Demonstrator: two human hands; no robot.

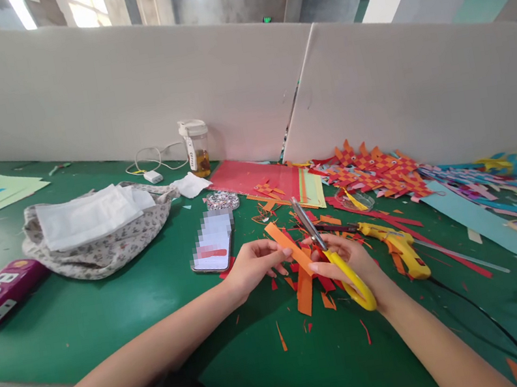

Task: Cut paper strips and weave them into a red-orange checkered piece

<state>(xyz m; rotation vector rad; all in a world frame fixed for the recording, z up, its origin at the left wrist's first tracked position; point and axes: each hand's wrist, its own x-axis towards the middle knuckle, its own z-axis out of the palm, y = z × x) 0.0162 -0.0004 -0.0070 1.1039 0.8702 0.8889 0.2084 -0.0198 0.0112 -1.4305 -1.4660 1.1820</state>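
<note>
right hand [364,265], holding scissors [315,231], and left hand [253,267] pinch an orange strip [297,252]. it slants rightward toward the worktop's [132,300] near edge.

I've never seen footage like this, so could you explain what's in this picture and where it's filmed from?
There's no machine here, just a person's bare hands, seen by a head-worn camera looking forward and down. The left hand pinches an orange paper strip; the right hand touches it too, while holding yellow-handled scissors. On the green table lie paper scraps, a phone, a yellow glue gun, checkered paper pieces and a lidded cup.
</note>
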